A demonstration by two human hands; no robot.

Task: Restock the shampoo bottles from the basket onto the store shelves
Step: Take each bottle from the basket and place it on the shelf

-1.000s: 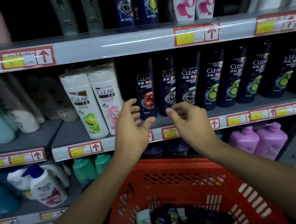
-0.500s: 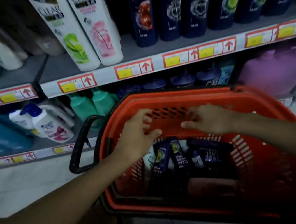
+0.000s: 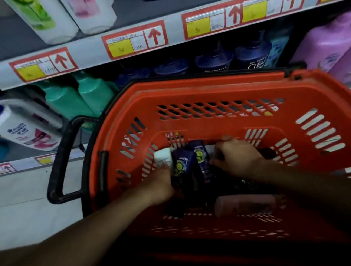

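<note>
The red basket [image 3: 212,84] stands on the floor in front of the shelves. Inside it lie several dark blue shampoo bottles, a white bottle [image 3: 162,158] and a pink bottle [image 3: 244,205]. My left hand [image 3: 158,187] is down in the basket, its fingers curled round a dark blue bottle with a yellow-green label [image 3: 183,165]. My right hand [image 3: 237,158] is next to it, fingers curled over another dark bottle that the hand mostly hides. A second dark blue bottle [image 3: 202,156] stands between the two hands.
The basket's black handle [image 3: 62,161] sticks out to the left. The shelf edge with price tags [image 3: 93,56] runs above. Green bottles [image 3: 76,96], dark pump bottles [image 3: 251,56] and purple bottles [image 3: 332,45] fill the shelf behind the basket. White bottles [image 3: 87,12] stand higher up.
Both hands came away from the middle shelf and dropped into the basket onto the dark bottles. The view tilted down from the shelves to the basket.
</note>
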